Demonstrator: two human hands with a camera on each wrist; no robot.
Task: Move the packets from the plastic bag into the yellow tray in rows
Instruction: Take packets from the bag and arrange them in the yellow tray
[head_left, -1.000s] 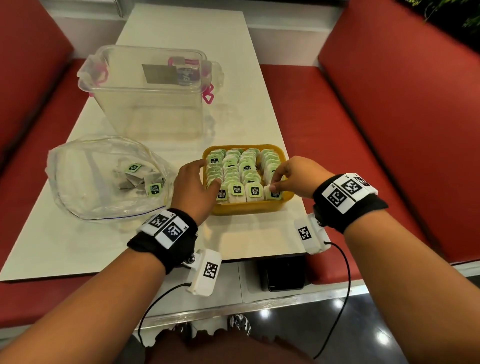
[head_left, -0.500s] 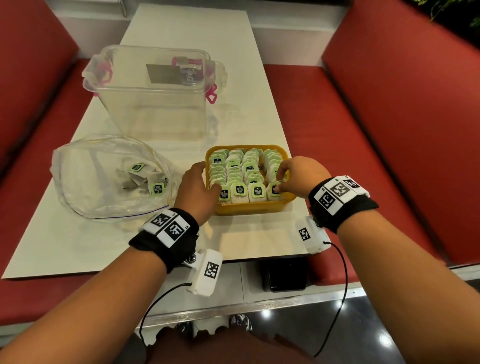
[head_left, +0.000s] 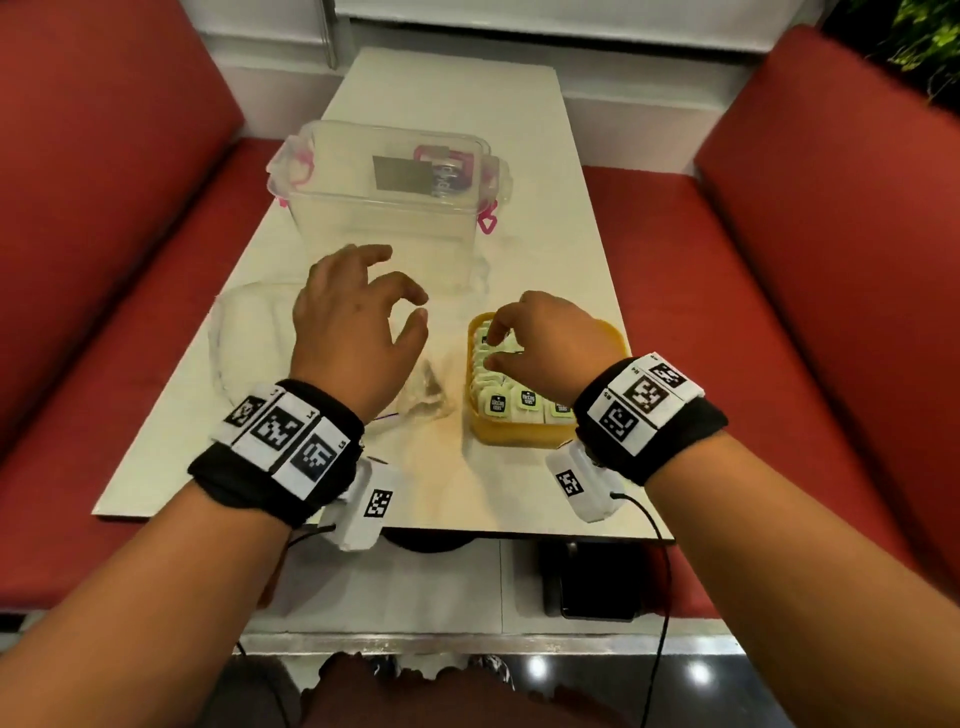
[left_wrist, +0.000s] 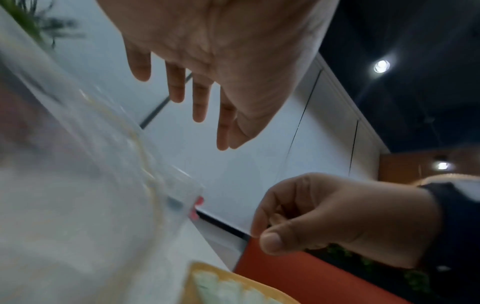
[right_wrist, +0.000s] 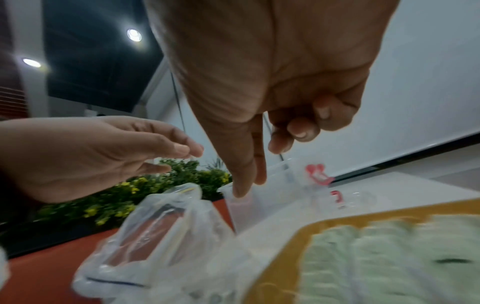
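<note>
Two hands work apart: left hand (head_left: 353, 322) hovers empty, fingers spread, over the plastic bag (head_left: 244, 338); right hand (head_left: 545, 338) curls onto packets (head_left: 511, 402) in the yellow tray (head_left: 519, 436). Packets look light and soft; pinch each by its top edge.

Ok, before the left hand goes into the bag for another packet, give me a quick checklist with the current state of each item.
1. Left hand free, holding nothing: ok, fingers spread and loosely curled above the clear plastic bag.
2. Bag mouth open and reachable: cannot tell, the hand covers it.
3. Packets left in the bag: cannot tell, hidden by the hand.
4. Right hand clear of the bag: ok, over the yellow plastic tray, fingers curled at the packets.
5. Green-and-white packets standing in rows: ok in the near row; the rest is covered.
6. Free slot in the tray: cannot tell.
</note>
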